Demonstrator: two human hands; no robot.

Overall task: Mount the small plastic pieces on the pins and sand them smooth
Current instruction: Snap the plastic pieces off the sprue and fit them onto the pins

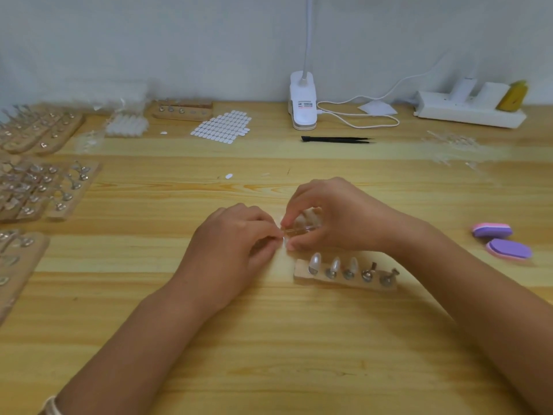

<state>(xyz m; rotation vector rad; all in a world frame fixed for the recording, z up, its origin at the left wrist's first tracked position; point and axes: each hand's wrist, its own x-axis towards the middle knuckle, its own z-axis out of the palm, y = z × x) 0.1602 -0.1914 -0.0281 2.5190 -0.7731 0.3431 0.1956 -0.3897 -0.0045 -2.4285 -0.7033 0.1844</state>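
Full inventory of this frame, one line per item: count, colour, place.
pin block: one, wood, five pins, three with pearly pieces, beside right hand
clear strip: one, transparent, between both hands
sanding blocks: two, purple and pink, right edge
tweezers: one, black, centre back
clip lamp: one, white, back centre
power strip: one, white, back right
sticker sheet: one, white, left of lamp
other pin blocks: several, wood, left side
table: one, light wood
left hand: pinches strip
right hand: pinches strip

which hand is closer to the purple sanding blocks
Right. The right hand sits left of the purple sanding blocks across the table; the left hand is farther left, meeting it on a clear plastic piece both pinch.
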